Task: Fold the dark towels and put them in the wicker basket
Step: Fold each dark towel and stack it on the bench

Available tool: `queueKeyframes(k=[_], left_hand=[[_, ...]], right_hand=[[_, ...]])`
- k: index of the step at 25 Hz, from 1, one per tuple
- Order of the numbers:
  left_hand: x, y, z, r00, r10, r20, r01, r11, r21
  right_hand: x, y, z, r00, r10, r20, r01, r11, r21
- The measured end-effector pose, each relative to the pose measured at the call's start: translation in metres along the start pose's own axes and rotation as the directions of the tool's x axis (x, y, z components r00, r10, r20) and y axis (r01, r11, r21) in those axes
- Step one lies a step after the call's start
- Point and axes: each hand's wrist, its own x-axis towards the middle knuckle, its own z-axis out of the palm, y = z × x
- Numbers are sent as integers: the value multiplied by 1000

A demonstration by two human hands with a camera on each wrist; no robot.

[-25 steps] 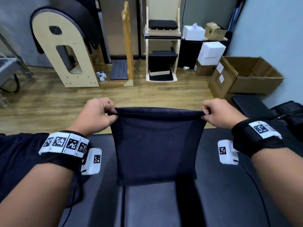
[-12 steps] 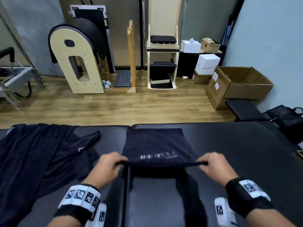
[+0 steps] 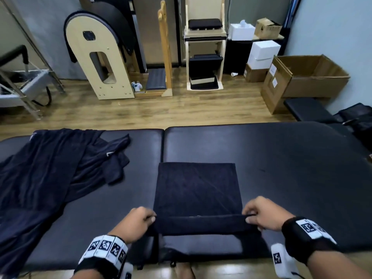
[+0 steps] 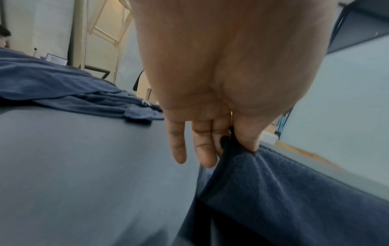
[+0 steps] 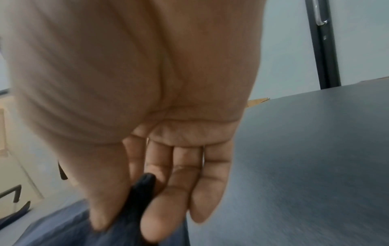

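A dark navy towel lies flat on the black padded table, its near edge lifted off the surface. My left hand pinches the near left corner, seen up close as blue terry cloth under the thumb of my left hand. My right hand pinches the near right corner; the dark towel edge sits between thumb and fingers of that hand. A heap of unfolded dark towels covers the table's left part. No wicker basket is in view.
Beyond the table is wooden floor with a rounded wooden exercise barrel, a wooden chair frame, white boxes and an open cardboard box. A black bench stands at the right. The table's seam runs beside the towel.
The towel was held up hanging in front of me; both hands have brought it down and toward me, and most of it now lies flat on the table.
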Motion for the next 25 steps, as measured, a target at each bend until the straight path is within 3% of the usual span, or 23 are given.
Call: queueKeyframes(k=[5,11,14,17,20,23,25], left_hand=[[53,24,-51,984,64,-167,-62,998,18],[129,39,-84,944,27,-329,-19,999,29],[151,27,-73,949,-7,-314,26,998,57],[169,13,-47,990,34,-134,-13,988,154],[190,5,-31,996,80,37,-86,972,218],[205,6,-32,990,136,49,-144,955,261],[208,4,-34,987,157,25,-157,938,308]], right_hand=[[34,-14,-39,948,-13,-319,33,998,59],[85,-33,-65,865,76,-496,-53,997,60],[103,-31,-55,895,78,-440,-75,997,24],[104,-23,-26,953,108,-284,-135,988,-79],[97,-23,4,989,101,-108,-117,980,-158],[98,-27,24,997,74,1,-70,944,-324],[104,-29,28,998,68,-17,-69,909,-410]])
